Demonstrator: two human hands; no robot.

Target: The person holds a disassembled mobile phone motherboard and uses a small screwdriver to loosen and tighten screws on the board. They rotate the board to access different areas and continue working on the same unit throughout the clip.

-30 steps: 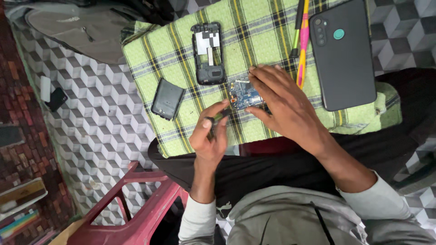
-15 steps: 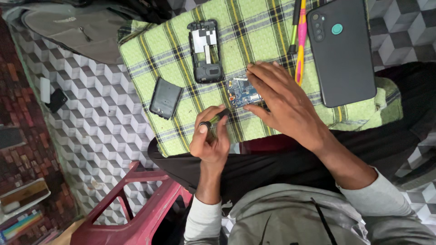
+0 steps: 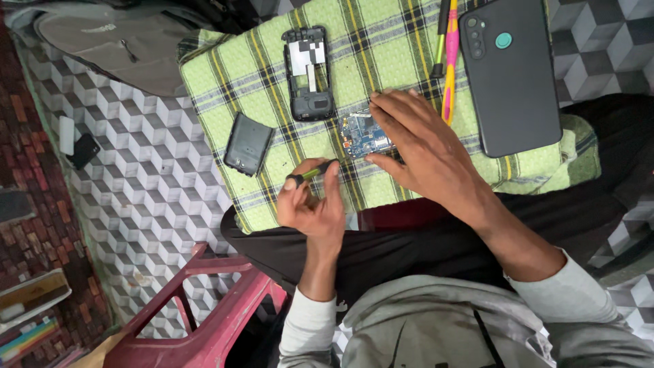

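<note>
Left hand (image 3: pixel 310 208) closed around small screwdriver (image 3: pixel 312 174). Right hand (image 3: pixel 426 146) spread open, fingertips pinning blue circuit board (image 3: pixel 361 135) onto green plaid cloth (image 3: pixel 395 41).

A green checked cloth (image 3: pixel 402 41) carries the things. On it lie a black phone frame (image 3: pixel 310 71) at the far left, a black battery (image 3: pixel 248 144) near it, a blue circuit board (image 3: pixel 363 135) mid-cloth, pens (image 3: pixel 450 48) and a dark phone (image 3: pixel 512 75) at right.
</note>
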